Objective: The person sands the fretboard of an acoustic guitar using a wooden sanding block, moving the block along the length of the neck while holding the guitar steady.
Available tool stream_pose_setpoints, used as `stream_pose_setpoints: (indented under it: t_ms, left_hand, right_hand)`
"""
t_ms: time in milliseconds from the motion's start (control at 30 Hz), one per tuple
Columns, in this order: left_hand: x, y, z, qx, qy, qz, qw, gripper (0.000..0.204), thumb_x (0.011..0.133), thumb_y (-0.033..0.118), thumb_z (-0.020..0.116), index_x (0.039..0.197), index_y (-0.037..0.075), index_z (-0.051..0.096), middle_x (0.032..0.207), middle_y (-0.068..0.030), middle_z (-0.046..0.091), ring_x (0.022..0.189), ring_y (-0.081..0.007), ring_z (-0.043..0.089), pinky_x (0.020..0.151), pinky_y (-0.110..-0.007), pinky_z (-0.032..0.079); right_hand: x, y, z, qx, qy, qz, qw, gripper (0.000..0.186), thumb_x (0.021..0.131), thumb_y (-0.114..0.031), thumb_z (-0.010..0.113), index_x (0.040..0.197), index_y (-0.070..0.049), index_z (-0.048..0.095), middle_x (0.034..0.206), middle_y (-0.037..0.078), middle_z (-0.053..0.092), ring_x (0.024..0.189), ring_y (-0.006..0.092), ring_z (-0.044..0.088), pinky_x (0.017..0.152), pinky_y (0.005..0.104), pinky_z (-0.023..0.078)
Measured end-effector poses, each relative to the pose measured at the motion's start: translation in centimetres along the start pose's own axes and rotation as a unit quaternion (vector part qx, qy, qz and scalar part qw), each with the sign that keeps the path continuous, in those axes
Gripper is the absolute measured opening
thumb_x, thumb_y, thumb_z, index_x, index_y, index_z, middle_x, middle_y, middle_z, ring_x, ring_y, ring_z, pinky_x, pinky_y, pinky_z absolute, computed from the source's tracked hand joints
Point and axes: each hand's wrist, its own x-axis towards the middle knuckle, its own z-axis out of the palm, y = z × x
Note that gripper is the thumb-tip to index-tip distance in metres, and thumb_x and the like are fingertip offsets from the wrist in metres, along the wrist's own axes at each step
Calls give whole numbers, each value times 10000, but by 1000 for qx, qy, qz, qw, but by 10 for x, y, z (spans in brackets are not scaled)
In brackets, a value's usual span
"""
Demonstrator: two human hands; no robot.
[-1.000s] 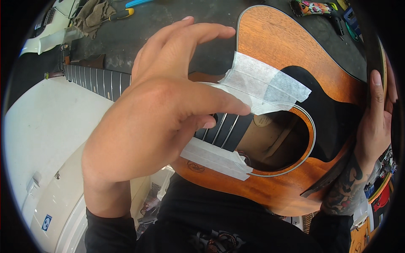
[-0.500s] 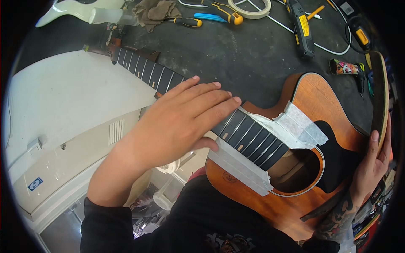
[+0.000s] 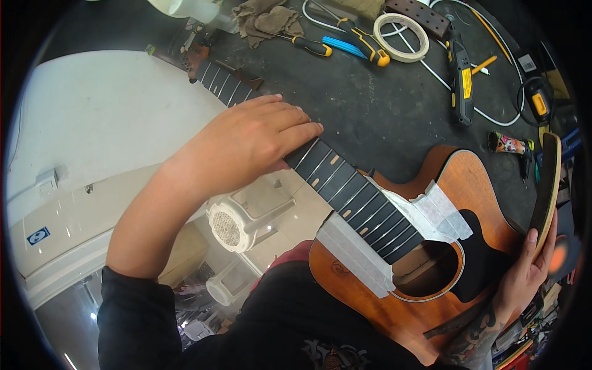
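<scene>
An acoustic guitar (image 3: pixel 472 176) with a reddish-brown body lies slanted before me, its neck running up to the far left. My left hand (image 3: pixel 259 132) is closed over the guitar neck (image 3: pixel 336 179), fingers across the frets and the thumb partly hidden at the near edge. Pale masking tape (image 3: pixel 351 253) covers the top on both sides of the fretboard, by the soundhole (image 3: pixel 425 268). Upright at the right, my right hand (image 3: pixel 524 271) grips a long narrow bar (image 3: pixel 547 185), dark-faced with a light wooden edge. The right forearm rests over the guitar's lower body.
On the dark bench (image 3: pixel 382 114) are a tape roll (image 3: pixel 378 38), a screwdriver (image 3: pixel 313 46), a brown rag (image 3: pixel 265 23), a black-and-yellow tool (image 3: pixel 461 83) and a patterned torch-like tool (image 3: pixel 510 144). A white cable loops behind. White stools (image 3: pixel 231 227) stand below the left arm.
My left hand has slid along the neck toward the headstock, uncovering more frets, and its fingers have drawn closer together. The right hand still holds the bar. The whole view has shifted slightly.
</scene>
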Motion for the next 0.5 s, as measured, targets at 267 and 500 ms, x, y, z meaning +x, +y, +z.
stream_pose_setpoints:
  t_ms: [267,500]
  left_hand:
    - [-15,-41,-9,43,-20,-9,999,741,675,70,870,1365,112,603,1294,-113,670,1239,-310,617,1158,-458,448]
    - [-28,-73,-16,77,-17,-16,997,645,718,78,852,1323,102,630,1297,-100,673,1217,-312,627,1097,-434,492]
  right_hand:
    - [0,1,-1,40,-2,5,999,502,1082,-158,531,1528,49,427,1517,175,513,1403,217,478,1199,342,309]
    - [-1,-3,3,56,9,27,998,508,1081,-152,534,1531,54,419,1521,171,511,1404,213,476,1196,333,310]
